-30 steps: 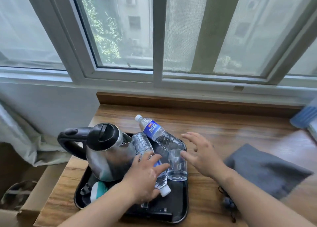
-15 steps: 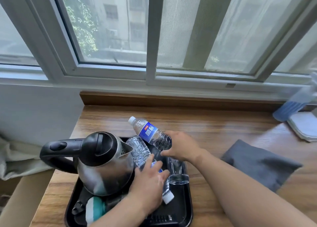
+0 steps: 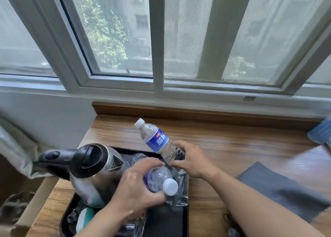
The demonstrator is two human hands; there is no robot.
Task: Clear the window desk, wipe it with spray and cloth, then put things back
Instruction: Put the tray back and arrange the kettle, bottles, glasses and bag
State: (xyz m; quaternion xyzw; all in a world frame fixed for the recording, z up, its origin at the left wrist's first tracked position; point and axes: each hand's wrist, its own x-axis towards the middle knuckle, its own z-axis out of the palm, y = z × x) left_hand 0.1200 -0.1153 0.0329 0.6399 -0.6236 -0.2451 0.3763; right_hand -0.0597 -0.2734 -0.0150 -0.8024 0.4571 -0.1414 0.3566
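Plastic bottle higher in left hand, far bottle in right hand

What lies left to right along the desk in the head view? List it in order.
From the left: kettle → left hand, gripping the near bottle → right hand, gripping the far bottle → cloth → blurred blue thing at the right edge.

Clear bottles carry blue labels and white caps; the kettle is silver and black; the surface shows brown woodgrain; the cloth is grey.
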